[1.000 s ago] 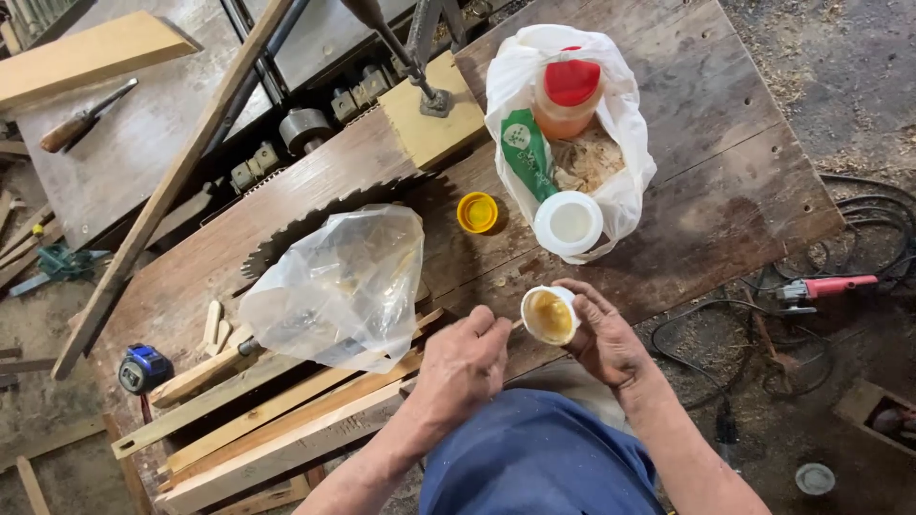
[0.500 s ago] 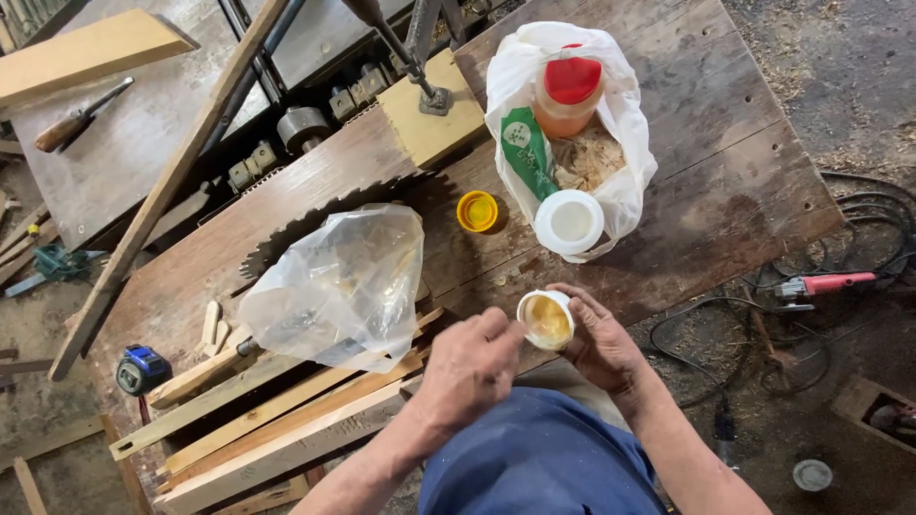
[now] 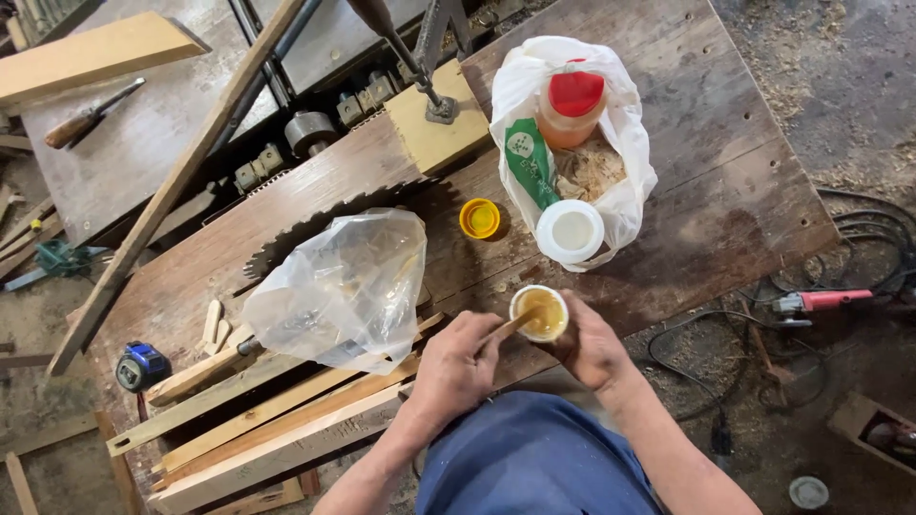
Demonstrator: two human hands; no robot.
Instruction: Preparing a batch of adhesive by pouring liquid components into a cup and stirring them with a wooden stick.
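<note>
My right hand [image 3: 590, 348] grips a small white cup [image 3: 539, 314] of yellowish liquid at the near edge of the wooden workbench [image 3: 725, 191]. My left hand [image 3: 454, 370] holds a thin wooden stick [image 3: 504, 329] whose tip dips into the cup. Just beyond the cup, a white plastic bag [image 3: 625, 205] holds a jar with a red lid [image 3: 572, 105], a green packet [image 3: 528, 162], wood shavings and a white lid [image 3: 571, 230]. A yellow cap [image 3: 479, 218] lies on the bench.
A crumpled clear plastic bag [image 3: 343, 291] lies left of my hands over a saw blade [image 3: 315, 229]. Wooden slats [image 3: 258, 429] are stacked at the near left, beside a blue tape measure [image 3: 141, 366]. A red power tool [image 3: 821, 301] and cables lie on the floor at right.
The stick in my left hand has shifted slightly inside the cup. My right hand and the cup have stayed nearly in place.
</note>
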